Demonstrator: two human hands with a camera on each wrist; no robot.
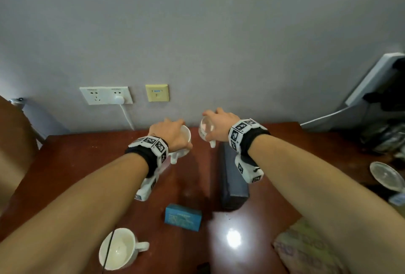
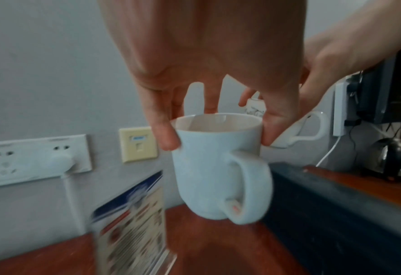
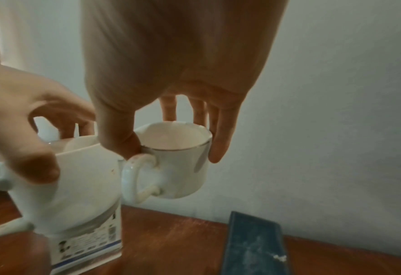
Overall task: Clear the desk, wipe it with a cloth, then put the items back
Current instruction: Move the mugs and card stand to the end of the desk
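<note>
My left hand (image 1: pixel 169 134) grips a plain white mug (image 2: pixel 216 167) by its rim from above, and the mug hangs clear of the red-brown desk (image 1: pixel 87 164) near the wall. My right hand (image 1: pixel 219 124) pinches a smaller white cup with a silver rim (image 3: pixel 180 167) the same way, also lifted off the desk. Both mugs show in the head view, the left mug (image 1: pixel 183 142) just left of the silver-rimmed cup (image 1: pixel 206 131). A third white mug (image 1: pixel 118 248) stands at the desk's near edge.
A dark blue long box (image 1: pixel 232 177) lies right of centre, a small blue box (image 1: pixel 183 216) in front of it. An acrylic sign stand (image 2: pixel 133 223) stands under the left mug. Wall sockets (image 1: pixel 106 95) with a plugged cable sit behind; a kettle (image 2: pixel 392 160) and glass lid (image 1: pixel 386 176) are to the right.
</note>
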